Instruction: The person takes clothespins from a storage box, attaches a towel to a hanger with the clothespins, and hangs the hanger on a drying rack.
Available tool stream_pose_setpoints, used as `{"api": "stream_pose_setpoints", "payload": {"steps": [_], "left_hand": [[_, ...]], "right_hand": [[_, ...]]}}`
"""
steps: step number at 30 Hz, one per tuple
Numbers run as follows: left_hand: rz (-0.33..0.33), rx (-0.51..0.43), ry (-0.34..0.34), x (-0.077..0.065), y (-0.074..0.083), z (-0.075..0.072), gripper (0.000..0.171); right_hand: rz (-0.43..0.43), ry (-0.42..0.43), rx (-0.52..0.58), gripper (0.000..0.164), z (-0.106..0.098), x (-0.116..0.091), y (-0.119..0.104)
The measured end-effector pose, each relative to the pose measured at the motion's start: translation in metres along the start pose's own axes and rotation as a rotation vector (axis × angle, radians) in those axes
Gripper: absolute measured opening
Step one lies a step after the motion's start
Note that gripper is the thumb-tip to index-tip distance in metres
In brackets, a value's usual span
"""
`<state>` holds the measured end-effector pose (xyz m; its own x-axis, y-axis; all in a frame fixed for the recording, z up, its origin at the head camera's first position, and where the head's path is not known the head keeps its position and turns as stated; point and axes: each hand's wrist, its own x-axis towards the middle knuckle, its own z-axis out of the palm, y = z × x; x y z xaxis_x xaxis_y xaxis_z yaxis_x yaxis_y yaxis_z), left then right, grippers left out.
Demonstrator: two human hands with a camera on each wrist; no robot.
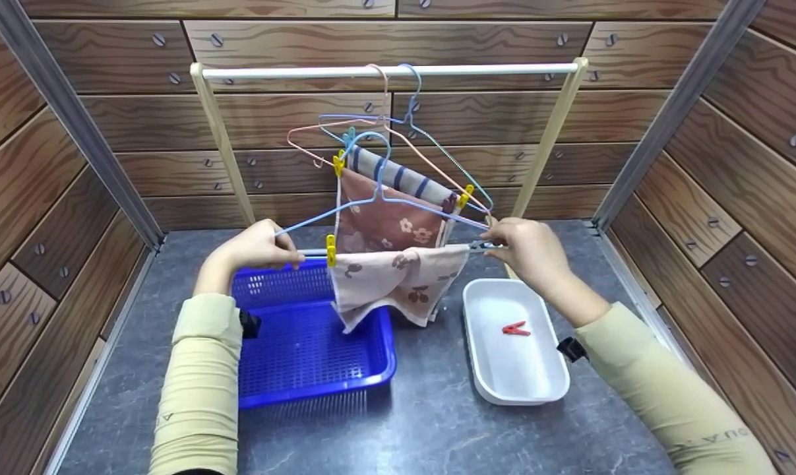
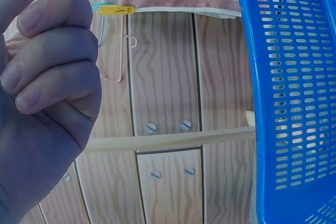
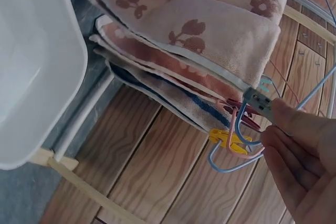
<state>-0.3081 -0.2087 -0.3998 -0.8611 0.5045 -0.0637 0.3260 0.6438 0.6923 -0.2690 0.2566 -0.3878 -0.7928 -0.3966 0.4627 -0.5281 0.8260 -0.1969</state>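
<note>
A blue clothes hanger [image 1: 379, 191] is held up in front of the rack, off the rail. Its left end is in the grip of my left hand [image 1: 259, 245], whose fingers curl in the left wrist view. A pale towel with brown flower prints [image 1: 398, 277] hangs from its lower bar, with a yellow clothespin [image 1: 331, 251] at its left corner. At the right corner, my right hand [image 1: 526, 247] pinches a grey-green clothespin [image 3: 258, 102] between thumb and fingers. Behind hang a brownish-pink flowered towel [image 1: 398, 214] and a blue-striped towel [image 1: 401, 177].
A white rail [image 1: 292, 72] carries a pink hanger [image 1: 430, 156] and another blue hanger [image 1: 416, 99]. Below are a blue perforated basket [image 1: 312, 389] on the left and a white tray [image 1: 516, 376] on the right, holding a red clothespin [image 1: 516, 328]. Wood-patterned walls surround the grey tabletop.
</note>
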Motion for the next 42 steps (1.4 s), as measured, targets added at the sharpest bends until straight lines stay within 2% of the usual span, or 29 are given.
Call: {"api": "stream_pose_setpoints", "payload": {"steps": [5, 12, 20, 34, 42], "left_hand": [[0.007, 0.008, 0.005, 0.0, -0.001, 0.001, 0.023], [0.022, 0.006, 0.021, -0.002, 0.0, 0.001, 0.022], [0.026, 0.007, 0.038, -0.004, 0.002, -0.001, 0.02], [0.018, -0.017, 0.04, -0.005, 0.002, 0.002, 0.02], [0.041, 0.004, 0.06, -0.007, 0.008, -0.001, 0.021]], "right_hand": [[-0.029, -0.021, -0.079, 0.023, 0.001, 0.001, -0.004], [-0.057, -0.047, -0.111, 0.017, -0.005, 0.001, -0.007], [-0.108, -0.059, -0.136, 0.017, -0.016, 0.005, -0.009], [-0.113, -0.05, -0.131, 0.013, -0.006, 0.009, -0.016], [-0.171, -0.045, -0.171, 0.017, 0.002, 0.009, -0.018]]}}
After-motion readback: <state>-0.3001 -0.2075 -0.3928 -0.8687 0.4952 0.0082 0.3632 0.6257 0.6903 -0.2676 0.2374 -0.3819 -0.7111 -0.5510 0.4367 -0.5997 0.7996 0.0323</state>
